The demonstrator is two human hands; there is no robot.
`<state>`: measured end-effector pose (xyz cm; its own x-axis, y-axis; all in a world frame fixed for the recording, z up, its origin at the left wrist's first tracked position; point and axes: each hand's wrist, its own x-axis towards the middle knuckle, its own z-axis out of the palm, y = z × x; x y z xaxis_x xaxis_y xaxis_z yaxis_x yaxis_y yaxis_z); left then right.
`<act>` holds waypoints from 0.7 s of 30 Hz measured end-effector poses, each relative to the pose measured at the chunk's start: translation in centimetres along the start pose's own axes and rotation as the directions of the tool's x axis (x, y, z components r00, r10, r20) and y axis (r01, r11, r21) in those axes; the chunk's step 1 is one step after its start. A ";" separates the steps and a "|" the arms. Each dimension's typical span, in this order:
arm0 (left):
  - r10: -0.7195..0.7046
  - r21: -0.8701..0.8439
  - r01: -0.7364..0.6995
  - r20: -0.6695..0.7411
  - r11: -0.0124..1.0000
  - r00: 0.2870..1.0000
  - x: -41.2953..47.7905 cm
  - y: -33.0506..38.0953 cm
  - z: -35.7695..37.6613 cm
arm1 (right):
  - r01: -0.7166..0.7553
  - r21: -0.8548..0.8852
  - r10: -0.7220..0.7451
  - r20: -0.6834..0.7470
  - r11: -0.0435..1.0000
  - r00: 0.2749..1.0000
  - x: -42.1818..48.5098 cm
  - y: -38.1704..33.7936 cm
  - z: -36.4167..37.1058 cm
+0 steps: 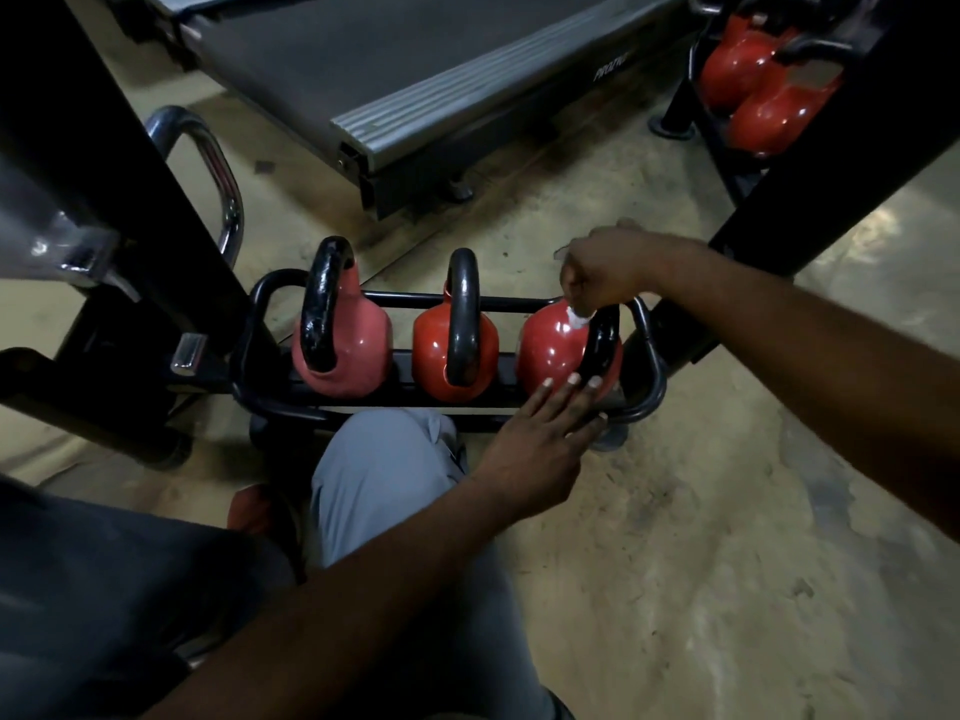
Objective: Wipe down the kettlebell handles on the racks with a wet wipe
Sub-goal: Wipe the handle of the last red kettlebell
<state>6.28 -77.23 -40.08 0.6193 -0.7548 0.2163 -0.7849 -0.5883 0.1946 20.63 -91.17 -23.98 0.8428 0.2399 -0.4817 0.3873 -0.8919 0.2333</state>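
near kettlebells (431,356): 3 | far kettlebells (763,111): 2 | wipe (579,318): 1, in right hand (608,270)

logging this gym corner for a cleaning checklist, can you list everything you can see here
red round kettlebells with black loop handles: three, red and black, in a row on the low rack
black tubular steel rack: one, black, on the floor ahead of the knee
white wet wipe: one, white, at the rightmost kettlebell's handle
further red kettlebells: two, red, top right
grey treadmill deck: one, grey, behind the low rack
chrome tube bar: one, silver, left
tan concrete floor: one, tan, underneath
grey trouser leg: one, grey, bottom centre
left hand: one, straight fingers touching the rightmost kettlebell
right hand: one, pinching the wipe
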 end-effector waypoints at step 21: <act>-0.005 -0.042 -0.001 -0.124 0.999 0.992 0.2 0.0 0.2 | 0.089 0.817 0.361 0.152 -0.569 0.920 -4.6 -0.7 12.5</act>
<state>6.40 -77.38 -40.21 0.6205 -0.7104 0.3320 -0.7838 -0.5751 0.2344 11.76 -96.46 -32.50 0.8586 -0.1596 -0.4872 -0.4512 0.2158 -0.8659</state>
